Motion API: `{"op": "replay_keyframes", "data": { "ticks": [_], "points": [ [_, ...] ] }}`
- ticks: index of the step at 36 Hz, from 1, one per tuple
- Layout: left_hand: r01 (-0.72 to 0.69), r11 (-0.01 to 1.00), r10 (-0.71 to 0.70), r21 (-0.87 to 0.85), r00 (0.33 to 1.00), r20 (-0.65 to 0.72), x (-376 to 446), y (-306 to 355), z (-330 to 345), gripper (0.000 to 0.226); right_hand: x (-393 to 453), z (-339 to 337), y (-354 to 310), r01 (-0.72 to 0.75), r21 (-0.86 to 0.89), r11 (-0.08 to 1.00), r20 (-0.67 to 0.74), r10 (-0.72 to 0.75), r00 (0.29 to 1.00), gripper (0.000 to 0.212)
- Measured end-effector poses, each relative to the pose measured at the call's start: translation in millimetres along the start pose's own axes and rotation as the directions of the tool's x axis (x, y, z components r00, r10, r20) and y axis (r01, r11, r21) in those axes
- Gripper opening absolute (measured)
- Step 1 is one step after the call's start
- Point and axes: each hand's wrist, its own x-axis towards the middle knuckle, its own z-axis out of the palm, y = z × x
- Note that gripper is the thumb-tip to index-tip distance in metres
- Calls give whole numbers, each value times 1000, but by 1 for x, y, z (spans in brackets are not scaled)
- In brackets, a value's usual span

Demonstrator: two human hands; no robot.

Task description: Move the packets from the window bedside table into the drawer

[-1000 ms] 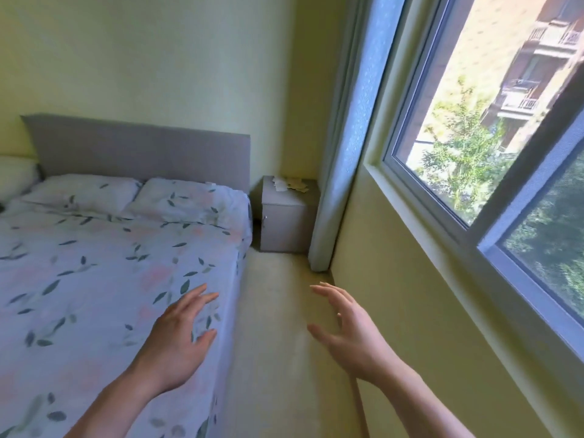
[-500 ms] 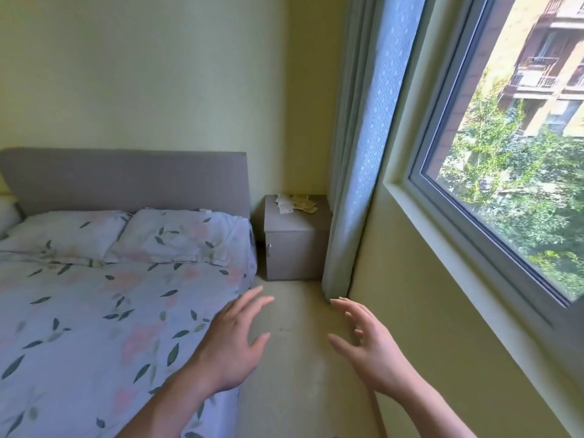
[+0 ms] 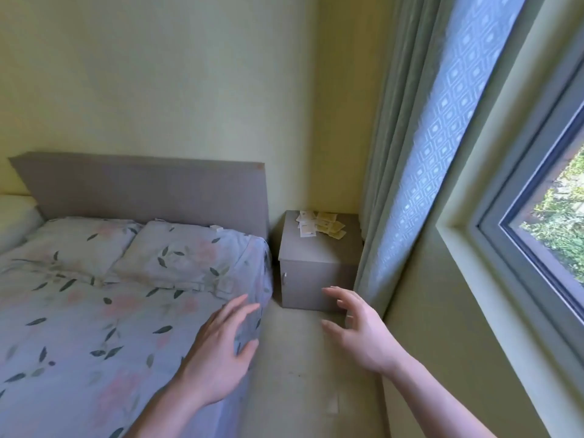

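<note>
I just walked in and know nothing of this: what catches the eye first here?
Two bare hands reach forward, the left hand over the bed's edge, the right hand over the floor, both holding nothing. Beyond them, a scatter of packets lies on the grey bedside table, wedged between bed and curtain.

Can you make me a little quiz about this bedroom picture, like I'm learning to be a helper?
1. True or false: the small white and yellow paper packets lie on top of the grey box-shaped bedside table.
2. What is the left hand holding? A) a packet B) nothing C) a pillow
3. Fill in: the bedside table stands between the bed with the leaf-patterned cover and the pale patterned ____.

Key
1. True.
2. B. The right hand is empty too, fingers spread.
3. Curtain.
</note>
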Motion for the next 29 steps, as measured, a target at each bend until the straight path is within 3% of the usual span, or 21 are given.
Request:
{"op": "replay_keyframes", "data": {
  "ticks": [7, 13, 23, 29],
  "points": [
    [110, 994, -110, -1, 994, -11, 103, -33, -3, 51, 130, -10, 14, 24, -13, 1000, 79, -23, 997, 56],
    [122, 993, -122, -7, 993, 9, 216, -56, -6, 52, 229, -26, 38, -21, -53, 998, 88, 25, 996, 57],
    [13, 1000, -14, 7, 992, 126, 413, -47, 12, 51, 359, -79, 95, -155, -22, 988, -13, 155, 988, 57],
    [14, 1000, -14, 2, 976, 219, 532, -47, 51, 54, 463, -99, 143, -238, -30, 971, 39, 239, 970, 58]
  ]
}}
